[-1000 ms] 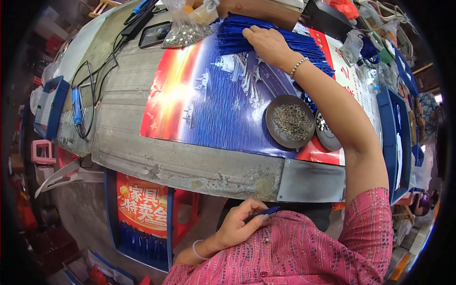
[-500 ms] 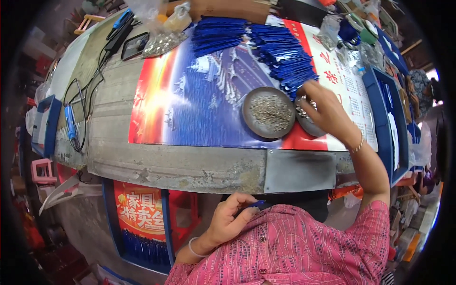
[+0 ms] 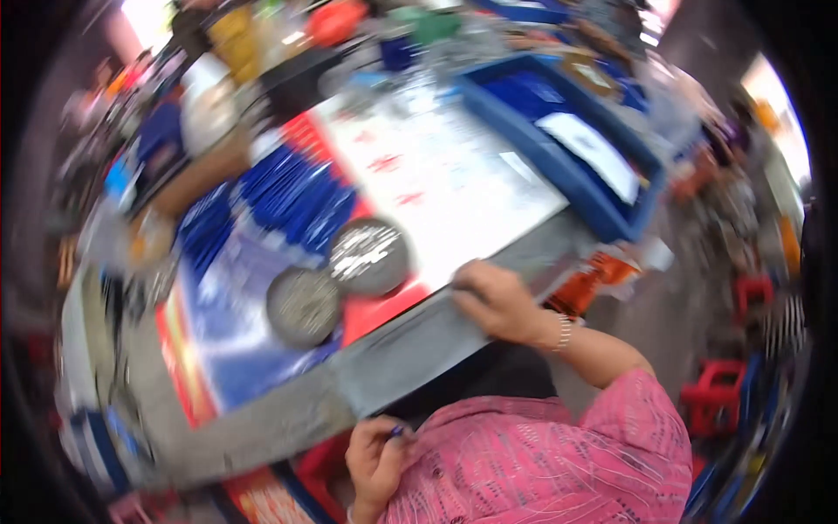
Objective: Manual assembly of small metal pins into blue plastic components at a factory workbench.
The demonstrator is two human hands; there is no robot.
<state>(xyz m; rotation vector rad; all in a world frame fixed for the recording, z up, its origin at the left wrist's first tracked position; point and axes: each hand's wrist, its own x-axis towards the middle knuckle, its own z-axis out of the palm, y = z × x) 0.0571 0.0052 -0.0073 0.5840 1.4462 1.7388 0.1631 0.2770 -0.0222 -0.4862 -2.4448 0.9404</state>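
Observation:
My left hand [image 3: 377, 458] is closed near my shirt, pinching a slim blue piece [image 3: 398, 431] of which only an end shows. My right hand [image 3: 496, 301] has its fingers curled at the table's front edge; whatever they hold, if anything, is blurred and hidden. Left of it stands a round dish [image 3: 403, 266] with small shiny metal parts. A second dish [image 3: 278, 325], full of fine metal pins or similar thin parts, touches or nearly touches it. Behind the dishes, long thin blue pieces [image 3: 301, 201] lie in a heap.
A printed poster [image 3: 489, 196] covers much of the table. At the right stands a blue tray [image 3: 576, 196] with blue pieces and a white sheet. A grey plate [image 3: 410, 349] lies along the front edge. Red stools [image 3: 711, 397] stand on the floor at right.
My view has swung to the right and is smeared. My right hand has left the dish of shiny parts and come back to the table's front edge. My left hand still pinches the blue piece.

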